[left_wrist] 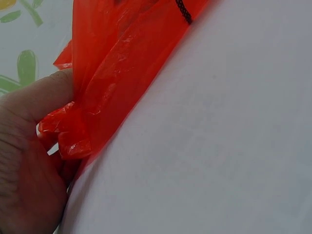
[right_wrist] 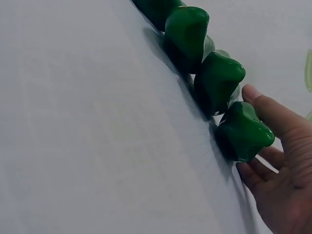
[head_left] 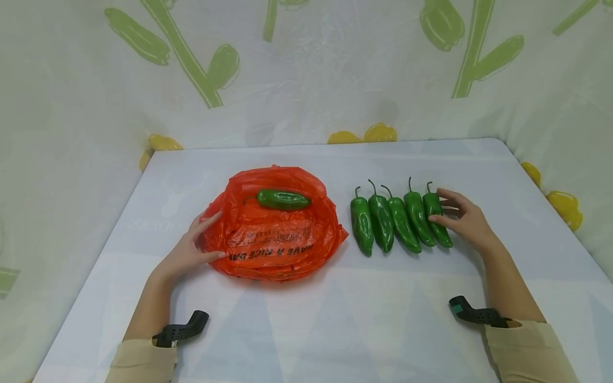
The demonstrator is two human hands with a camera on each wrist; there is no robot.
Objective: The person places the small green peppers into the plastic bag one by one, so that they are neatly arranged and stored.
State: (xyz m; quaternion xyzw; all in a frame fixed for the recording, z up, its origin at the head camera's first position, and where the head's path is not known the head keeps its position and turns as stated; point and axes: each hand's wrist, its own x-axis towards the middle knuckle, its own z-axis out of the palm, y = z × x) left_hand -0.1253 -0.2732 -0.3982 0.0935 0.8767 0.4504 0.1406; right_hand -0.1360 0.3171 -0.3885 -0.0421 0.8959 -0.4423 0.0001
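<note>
A red plastic bag (head_left: 282, 270) with black print lies spread in a round, rim raised, and one green chili pepper (head_left: 283, 200) lies in it, stem to the left. My left hand (head_left: 185, 254) holds the bag's left side, and the left wrist view shows the thumb against the gathered red film (left_wrist: 105, 105). To the right of the bag, several green chili peppers (head_left: 381, 223) form a row, stems pointing away. At the row's right end my right hand (head_left: 468, 223) has thumb and fingers around the last pepper (right_wrist: 245, 132), which rests on the table.
The white table (head_left: 306, 335) has a pale triangle pattern and a rounded far corner. Behind it hangs a light curtain (head_left: 325, 80) with green plant shapes and yellow flowers. Each wrist wears a black camera mount (head_left: 184, 330) near the beige sleeve (head_left: 141, 361).
</note>
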